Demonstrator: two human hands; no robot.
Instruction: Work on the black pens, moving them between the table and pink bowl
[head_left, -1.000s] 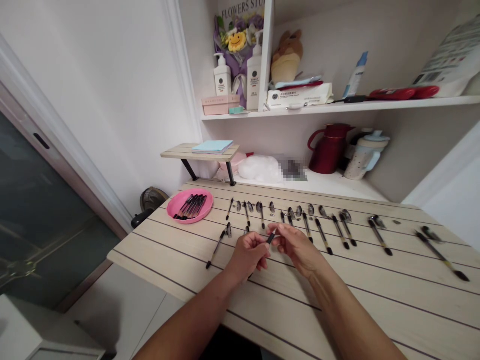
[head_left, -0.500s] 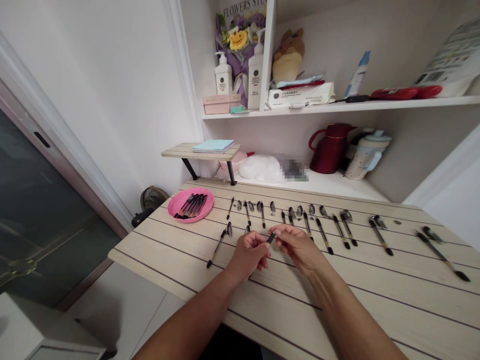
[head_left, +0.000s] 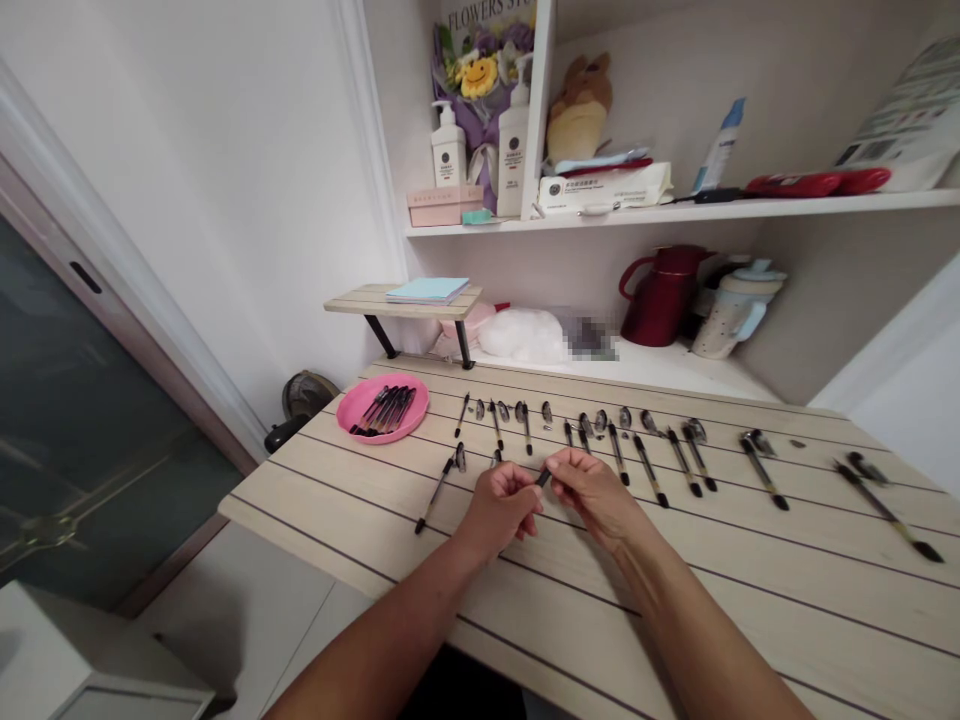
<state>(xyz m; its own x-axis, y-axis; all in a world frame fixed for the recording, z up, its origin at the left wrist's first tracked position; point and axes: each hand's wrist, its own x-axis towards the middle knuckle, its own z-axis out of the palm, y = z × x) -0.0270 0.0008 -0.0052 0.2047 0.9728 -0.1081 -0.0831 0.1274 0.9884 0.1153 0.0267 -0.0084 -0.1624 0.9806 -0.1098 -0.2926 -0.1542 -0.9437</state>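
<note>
A pen (head_left: 544, 478) with a black grip section is held up over the tabletop between my two hands. My left hand (head_left: 501, 508) is closed around its barrel, most of which is hidden by the fingers. The thumb and fingertips of my right hand (head_left: 592, 492) pinch the pen's upper end, covering the tip. Beyond the hands, several black-ended pens (head_left: 649, 470) lie in a loose row, with small dark oval pieces (head_left: 601, 420) beside them. One pen (head_left: 435, 495) lies to the left of my left hand. A pink plate (head_left: 346, 418) holds a bunch of similar pens (head_left: 390, 408).
A small wooden riser (head_left: 352, 300) with blue paper (head_left: 427, 290) stands on the desk's back left. Behind the desk are a white plastic bag (head_left: 523, 335), a red jug (head_left: 656, 300) and a pale tumbler (head_left: 733, 310). A shelf (head_left: 637, 212) with bottles hangs above.
My right fingertips have moved slightly down and left along the pen, covering the tip that showed before. My left hand keeps its hold.
</note>
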